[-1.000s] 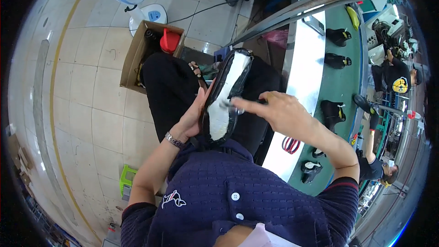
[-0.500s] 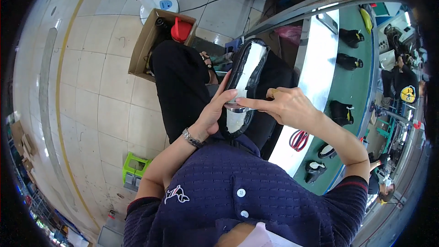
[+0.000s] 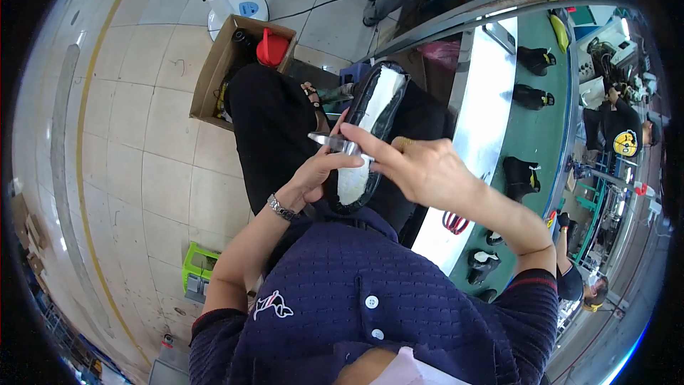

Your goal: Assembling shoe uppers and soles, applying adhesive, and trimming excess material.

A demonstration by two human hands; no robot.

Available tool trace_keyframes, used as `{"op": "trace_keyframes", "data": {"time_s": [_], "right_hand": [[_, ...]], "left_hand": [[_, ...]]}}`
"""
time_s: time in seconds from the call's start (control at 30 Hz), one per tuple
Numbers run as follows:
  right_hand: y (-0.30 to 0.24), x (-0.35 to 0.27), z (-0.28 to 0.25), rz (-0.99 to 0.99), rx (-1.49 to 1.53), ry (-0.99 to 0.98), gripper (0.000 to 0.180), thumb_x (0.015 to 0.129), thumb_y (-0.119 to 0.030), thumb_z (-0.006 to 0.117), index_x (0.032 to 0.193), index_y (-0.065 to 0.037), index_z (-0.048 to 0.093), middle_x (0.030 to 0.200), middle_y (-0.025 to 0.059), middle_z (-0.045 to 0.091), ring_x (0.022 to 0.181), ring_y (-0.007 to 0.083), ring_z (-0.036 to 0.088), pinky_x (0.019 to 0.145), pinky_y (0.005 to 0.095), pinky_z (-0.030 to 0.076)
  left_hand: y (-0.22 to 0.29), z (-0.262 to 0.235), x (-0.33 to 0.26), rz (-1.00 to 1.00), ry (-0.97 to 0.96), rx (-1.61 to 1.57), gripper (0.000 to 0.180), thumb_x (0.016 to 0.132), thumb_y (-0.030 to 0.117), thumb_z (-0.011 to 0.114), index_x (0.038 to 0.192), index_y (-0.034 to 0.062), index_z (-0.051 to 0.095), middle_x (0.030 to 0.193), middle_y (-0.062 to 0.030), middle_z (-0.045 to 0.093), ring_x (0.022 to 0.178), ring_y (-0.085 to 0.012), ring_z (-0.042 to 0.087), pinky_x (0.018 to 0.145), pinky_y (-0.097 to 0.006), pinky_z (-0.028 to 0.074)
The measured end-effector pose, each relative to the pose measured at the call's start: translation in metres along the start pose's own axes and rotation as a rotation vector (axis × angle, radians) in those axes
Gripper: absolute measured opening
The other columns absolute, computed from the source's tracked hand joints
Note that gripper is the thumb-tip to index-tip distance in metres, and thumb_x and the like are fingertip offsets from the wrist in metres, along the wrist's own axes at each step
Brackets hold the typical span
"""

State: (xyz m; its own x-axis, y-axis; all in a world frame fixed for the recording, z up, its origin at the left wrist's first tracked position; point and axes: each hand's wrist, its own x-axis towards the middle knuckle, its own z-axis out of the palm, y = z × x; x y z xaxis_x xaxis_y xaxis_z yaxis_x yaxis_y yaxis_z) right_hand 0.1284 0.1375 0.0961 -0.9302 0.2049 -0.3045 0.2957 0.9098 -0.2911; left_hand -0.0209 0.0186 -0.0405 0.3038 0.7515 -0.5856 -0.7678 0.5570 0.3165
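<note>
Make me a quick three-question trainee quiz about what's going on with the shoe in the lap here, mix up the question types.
1. True or false: the black shoe with the white insole lies sole-up on the green conveyor belt.
2. Multiple choice: the slim silver metal tool is pinched by A) the left hand alone, B) the right hand, C) neither hand.
3. Fill in: the brown cardboard box on the tiled floor holds a ____ plastic container.

Key:
1. False; it rests on the lap, opening upward, steadied by the left hand.
2. B; the right fingers grip it over the insole.
3. Red.
</note>
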Motion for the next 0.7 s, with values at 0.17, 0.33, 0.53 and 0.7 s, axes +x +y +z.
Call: {"op": "trace_keyframes", "data": {"time_s": [0.17,0.33,0.53,0.7], "right_hand": [[0.002,0.001,0.014,0.126,-0.051,-0.119,0.072,0.089,-0.015,0.055,0.152,-0.023,0.02,0.062,0.0109,0.06,0.046,0.0204,0.061,0.038,0.0334,0.046],[0.008,0.0,0.004,0.047,-0.004,0.23,0.069,0.093,-0.014,0.052,0.152,-0.023,0.018,0.052,0.0053,0.057,0.043,0.0172,0.06,0.034,0.0295,0.043],[0.016,0.004,0.004,0.216,0.025,-0.094,0.066,0.092,-0.023,0.058,0.15,-0.025,0.025,0.062,0.012,0.061,0.049,0.029,0.061,0.045,0.0391,0.047],[0.015,-0.001,0.009,0.209,0.137,0.074,0.067,0.093,-0.023,0.057,0.15,-0.023,0.023,0.063,0.0141,0.062,0.052,0.0312,0.062,0.046,0.0393,0.048]], "left_hand": [[-0.004,-0.008,0.004,0.002,-0.089,-0.018,0.1,0.078,-0.002,0.07,0.154,0.0272,0.011,0.123,-0.0083,0.055,0.108,-0.0176,0.059,0.09,-0.033,0.049],[-0.003,-0.005,0.001,0.018,-0.045,-0.077,0.096,0.078,0.003,0.071,0.153,0.0154,0.013,0.127,-0.0073,0.053,0.113,-0.0175,0.055,0.097,-0.035,0.045],[-0.022,-0.025,0.001,0.08,-0.189,-0.139,0.065,0.093,0.023,0.058,0.15,0.0148,0.026,0.14,-0.0078,0.046,0.124,-0.021,0.049,0.104,-0.038,0.04],[-0.031,-0.015,-0.002,0.044,-0.154,-0.238,0.056,0.102,0.037,0.041,0.15,0.0135,0.027,0.148,-0.0082,0.037,0.132,-0.0201,0.04,0.11,-0.036,0.032]]}}
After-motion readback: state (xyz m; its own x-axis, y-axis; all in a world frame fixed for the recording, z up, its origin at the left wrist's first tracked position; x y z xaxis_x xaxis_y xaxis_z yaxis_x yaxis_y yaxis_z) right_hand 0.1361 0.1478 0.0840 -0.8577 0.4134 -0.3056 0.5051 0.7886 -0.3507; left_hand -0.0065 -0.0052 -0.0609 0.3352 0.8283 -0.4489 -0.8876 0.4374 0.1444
